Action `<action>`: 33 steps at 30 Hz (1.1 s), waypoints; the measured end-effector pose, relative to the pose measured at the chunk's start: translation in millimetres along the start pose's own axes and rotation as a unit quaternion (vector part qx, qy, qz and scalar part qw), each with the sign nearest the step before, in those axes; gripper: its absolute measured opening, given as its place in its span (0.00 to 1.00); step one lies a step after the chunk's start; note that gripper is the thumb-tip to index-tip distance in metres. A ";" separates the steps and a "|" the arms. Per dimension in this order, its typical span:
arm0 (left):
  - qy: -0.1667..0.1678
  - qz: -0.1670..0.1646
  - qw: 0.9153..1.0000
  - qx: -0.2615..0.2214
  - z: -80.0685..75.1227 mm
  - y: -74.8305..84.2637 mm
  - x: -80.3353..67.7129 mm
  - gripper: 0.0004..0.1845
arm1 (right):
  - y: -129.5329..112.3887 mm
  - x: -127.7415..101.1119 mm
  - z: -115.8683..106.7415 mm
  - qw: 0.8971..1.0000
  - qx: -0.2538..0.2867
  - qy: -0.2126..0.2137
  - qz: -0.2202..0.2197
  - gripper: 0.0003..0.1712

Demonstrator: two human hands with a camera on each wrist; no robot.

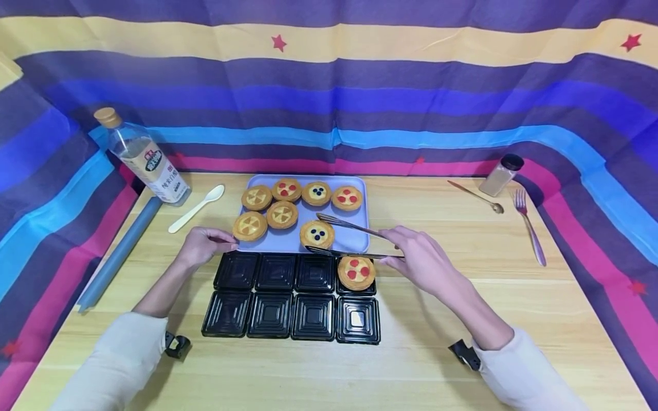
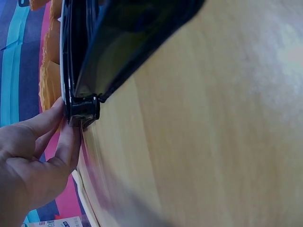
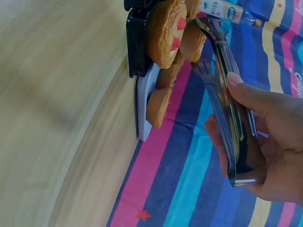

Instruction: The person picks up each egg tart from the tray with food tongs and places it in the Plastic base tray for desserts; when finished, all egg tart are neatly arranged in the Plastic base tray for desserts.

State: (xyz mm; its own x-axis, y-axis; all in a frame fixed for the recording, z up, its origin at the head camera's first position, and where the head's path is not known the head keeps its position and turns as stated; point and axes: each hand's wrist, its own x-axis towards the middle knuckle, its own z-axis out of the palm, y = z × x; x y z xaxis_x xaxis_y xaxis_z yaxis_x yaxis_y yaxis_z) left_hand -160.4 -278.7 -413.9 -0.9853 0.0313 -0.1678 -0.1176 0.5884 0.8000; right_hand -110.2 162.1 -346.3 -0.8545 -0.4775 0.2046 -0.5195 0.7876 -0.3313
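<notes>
Since the tongs (image 1: pixel 349 240) straddle the blueberry tart (image 1: pixel 317 233) on the lavender tray (image 1: pixel 360 188) in the head view, that tart looks like the piece in hand: probably light, crumbly at the fluted crust, soft on top, so best taken low on opposite crust edges with gentle squeeze, not across the filling. Tong blades stand apart, one above and one below the tart, not closed on it. Right hand (image 1: pixel 418 260) grips the tong handles, wrist level, forearm coming in from lower right. Left hand (image 1: pixel 203 244) rests at the tray's near left corner, fingers on its edge, just beside a yellow-topped tart (image 1: pixel 249 225). One red-dotted tart (image 1: pixel 356 272) already sits in the upper right cell of the black compartment tray (image 1: pixel 277 297); the other cells show bare. Left wrist view: left hand (image 2: pixel 33 161) has thumb and fingers pinching at the corner of the black tray (image 2: pixel 83 106), wooden table (image 2: pixel 213 132) beyond; the view is blurred. Right wrist view: right hand (image 3: pixel 262 146) wrapped round the shiny tongs (image 3: pixel 227 104), thumb on top, blades pointing toward the tarts (image 3: pixel 165 33); whether the tips touch pastry here I cannot tell.
</notes>
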 end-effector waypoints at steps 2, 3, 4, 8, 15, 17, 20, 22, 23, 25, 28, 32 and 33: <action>0.000 -0.001 1.000 0.003 0.0 0.2 0.6 0.12 | -0.5 -3.3 -1.4 1.000 0.000 -0.002 -0.001 0.30; -0.001 -0.002 1.000 0.004 0.0 0.3 0.7 0.12 | -1.0 -5.0 -1.7 1.000 0.003 -0.004 -0.002 0.30; -0.001 -0.003 1.000 0.007 -0.1 0.6 0.8 0.12 | -1.8 -6.5 -1.9 1.000 0.005 -0.007 -0.001 0.30; 0.000 -0.006 1.000 0.008 -0.3 0.9 0.9 0.12 | -5.3 -12.9 -0.6 1.000 0.006 -0.014 -0.004 0.31; -0.001 -0.008 1.000 -0.001 -0.5 1.2 1.4 0.12 | -8.1 -21.5 3.2 1.000 -0.010 -0.016 -0.013 0.31; -0.001 -0.010 1.000 0.002 -0.7 1.3 1.5 0.12 | -8.1 -23.6 4.7 1.000 -0.010 -0.016 -0.017 0.31; -0.004 -0.012 1.000 0.008 -0.8 1.4 1.4 0.12 | -7.9 -26.4 7.2 1.000 -0.004 -0.016 -0.024 0.31; -0.005 -0.012 1.000 0.010 -0.9 1.6 1.3 0.12 | -7.8 -28.0 9.0 0.999 -0.002 -0.017 -0.027 0.32; -0.006 -0.012 1.000 0.010 -1.0 1.7 1.1 0.12 | -7.7 -28.8 9.8 0.999 -0.001 -0.018 -0.028 0.32; -0.008 -0.013 1.000 0.011 -1.1 2.2 0.9 0.13 | -7.9 -30.2 11.2 0.999 0.000 -0.022 -0.030 0.32; -0.009 -0.014 1.000 0.010 -1.3 2.6 0.8 0.13 | -8.2 -31.7 12.8 0.999 0.001 -0.028 -0.030 0.32; -0.009 -0.014 1.000 0.008 -1.6 2.6 1.5 0.11 | -8.2 -32.1 14.3 0.999 -0.002 -0.028 -0.030 0.32; -0.010 -0.014 1.000 0.007 -1.6 2.7 1.6 0.11 | -8.0 -32.1 14.6 0.999 -0.002 -0.027 -0.029 0.32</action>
State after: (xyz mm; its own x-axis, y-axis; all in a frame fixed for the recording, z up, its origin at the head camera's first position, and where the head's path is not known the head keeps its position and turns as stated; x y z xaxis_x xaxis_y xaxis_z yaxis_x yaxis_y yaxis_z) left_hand -162.6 -278.4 -411.0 -0.9791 0.0303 -0.2009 -0.1429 0.6005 0.7868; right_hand -78.6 165.5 -363.6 -0.8215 -0.5430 0.1738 -0.5687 0.7592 -0.3166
